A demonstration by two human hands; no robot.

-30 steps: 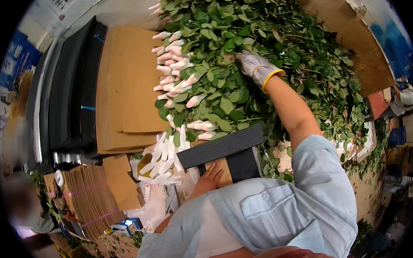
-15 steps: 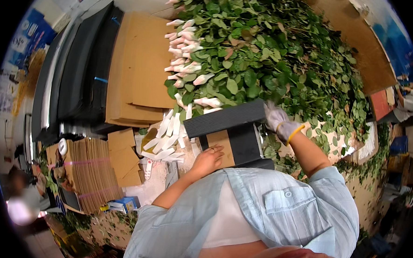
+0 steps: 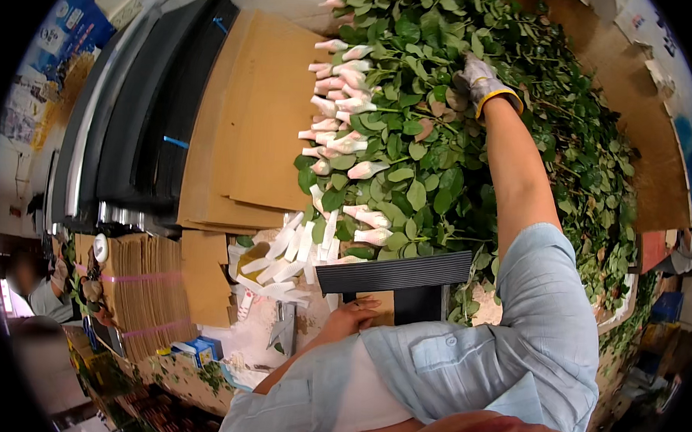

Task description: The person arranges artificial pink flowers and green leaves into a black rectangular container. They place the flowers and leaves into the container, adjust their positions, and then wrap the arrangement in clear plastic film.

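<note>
My bare left hand (image 3: 358, 314) lies open with its fingers resting on a strip of brown cardboard (image 3: 385, 306). That strip sits on a black stand (image 3: 415, 307) with a ribbed black ledge (image 3: 394, 273) along its far side. My right hand (image 3: 484, 85), in a grey glove with a yellow cuff, reaches far out over a big heap of leafy rose stems (image 3: 420, 138). Its fingers look apart among the leaves, and no stem shows clearly in them. Pale pink rose buds (image 3: 348, 142) in white mesh sleeves point left at the heap's left edge.
Loose white mesh sleeves (image 3: 285, 252) lie left of the stand. Flat cardboard sheets (image 3: 249, 125) and black panels (image 3: 160, 112) lean at the left. Below them are bundled cardboard (image 3: 143, 283) and a blue box (image 3: 200, 351). Another person (image 3: 49, 290) is at the far left.
My right hand has moved from the right end of the ribbed ledge forward onto the rose heap. My left hand stays on the cardboard strip. The whole view has shifted somewhat.
</note>
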